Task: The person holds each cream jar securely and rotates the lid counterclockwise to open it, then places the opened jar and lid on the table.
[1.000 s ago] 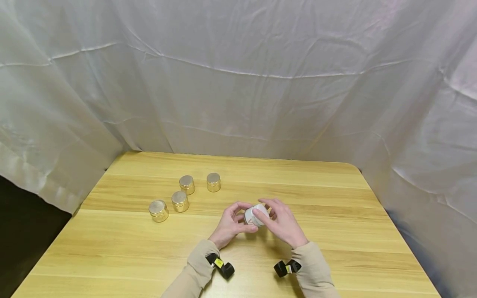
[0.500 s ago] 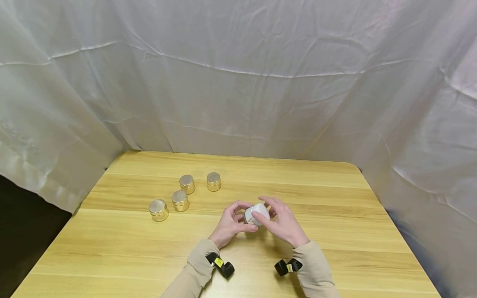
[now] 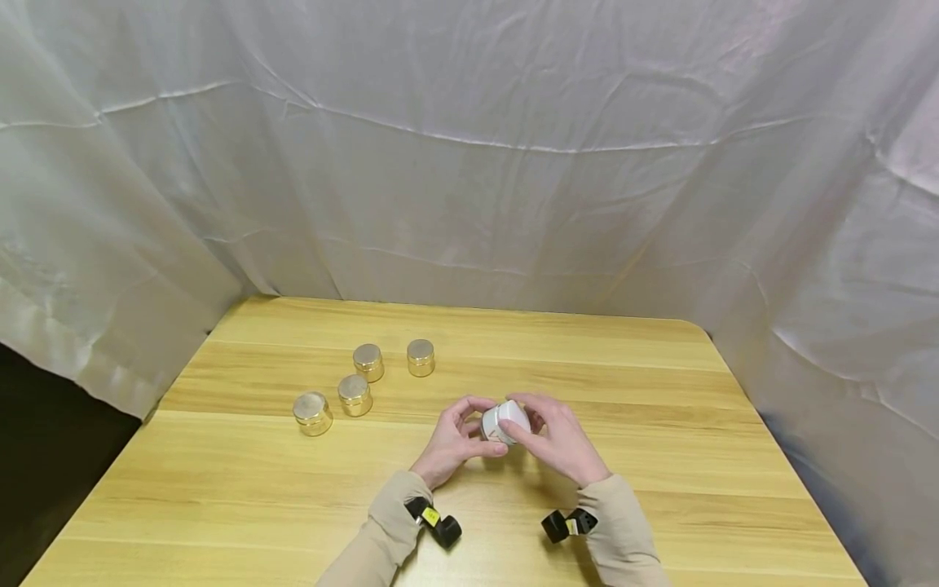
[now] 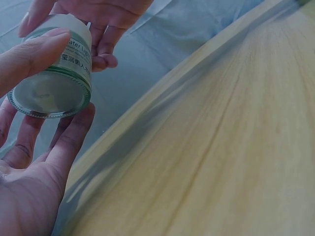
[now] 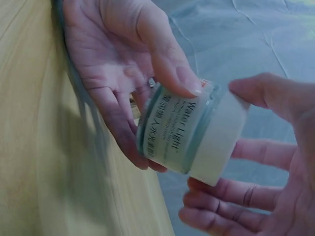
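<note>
A cream jar (image 5: 170, 130) with a "Water Light" label is held tilted above the table, its white lid (image 5: 221, 142) facing right. My left hand (image 3: 451, 444) grips the jar's body between thumb and fingers. In the left wrist view the jar's round glass base shows toward the camera. My right hand (image 3: 559, 440) pinches the lid, thumb on the near edge and fingers on the opposite side. The lid sits on the jar; how tightly, I cannot tell.
Several gold lidded jars (image 3: 355, 396) stand upright on the wooden table (image 3: 242, 489), to the left and beyond the hands. Grey-white curtains (image 3: 469, 220) hang behind the table and along its sides. Each wrist wears a black camera mount (image 3: 434, 522).
The right hand's fingers lifted a little off the lid's far side, then came down again, with small turns about it. The left hand and the jar have stayed almost still.
</note>
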The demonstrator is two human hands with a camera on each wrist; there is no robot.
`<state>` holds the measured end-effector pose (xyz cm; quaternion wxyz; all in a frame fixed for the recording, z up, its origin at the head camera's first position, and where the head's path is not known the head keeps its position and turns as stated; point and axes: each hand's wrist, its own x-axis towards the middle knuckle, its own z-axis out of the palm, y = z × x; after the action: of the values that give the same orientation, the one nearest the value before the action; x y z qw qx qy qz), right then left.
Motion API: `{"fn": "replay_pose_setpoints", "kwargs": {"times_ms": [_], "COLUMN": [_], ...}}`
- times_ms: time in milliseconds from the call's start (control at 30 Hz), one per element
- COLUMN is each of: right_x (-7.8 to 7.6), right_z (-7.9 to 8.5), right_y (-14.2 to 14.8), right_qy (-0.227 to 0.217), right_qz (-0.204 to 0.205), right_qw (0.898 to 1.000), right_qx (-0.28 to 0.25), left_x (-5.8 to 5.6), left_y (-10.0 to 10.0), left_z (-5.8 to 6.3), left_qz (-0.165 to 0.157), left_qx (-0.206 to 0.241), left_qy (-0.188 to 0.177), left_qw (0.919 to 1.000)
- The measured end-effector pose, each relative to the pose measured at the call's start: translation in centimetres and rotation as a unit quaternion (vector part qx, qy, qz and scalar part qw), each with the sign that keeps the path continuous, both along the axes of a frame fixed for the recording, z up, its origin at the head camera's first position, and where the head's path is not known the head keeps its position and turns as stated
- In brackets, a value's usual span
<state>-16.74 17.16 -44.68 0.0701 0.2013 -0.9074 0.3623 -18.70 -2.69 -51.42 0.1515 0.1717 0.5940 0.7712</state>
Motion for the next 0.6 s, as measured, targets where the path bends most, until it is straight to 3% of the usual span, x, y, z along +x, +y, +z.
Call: {"fn": "replay_pose_setpoints", "kwargs": {"times_ms": [267, 467, 600], "right_x": [0.1, -0.5, -0.6], "right_z": [0.1, -0.4, -0.6], "right_y": [0.7, 1.3, 1.5], "right_qy": [-0.053, -0.043, -0.045], "right_qz": [0.056, 0.122, 0.142], "right_qw": [0.996, 0.988, 0.984], "right_qx": [-0.036, -0.080, -0.093], "left_x": [0.0, 0.1, 0.0], "left_y": [0.0, 0.0, 0.1], "left_z": [0.1, 0.2, 0.2], "left_qz": [0.001, 0.001, 0.001], "left_qx": [0.001, -0.002, -0.006], "left_qy": [0.003, 0.006, 0.009], "left_qw": [1.0000, 1.0000, 0.9999]}}
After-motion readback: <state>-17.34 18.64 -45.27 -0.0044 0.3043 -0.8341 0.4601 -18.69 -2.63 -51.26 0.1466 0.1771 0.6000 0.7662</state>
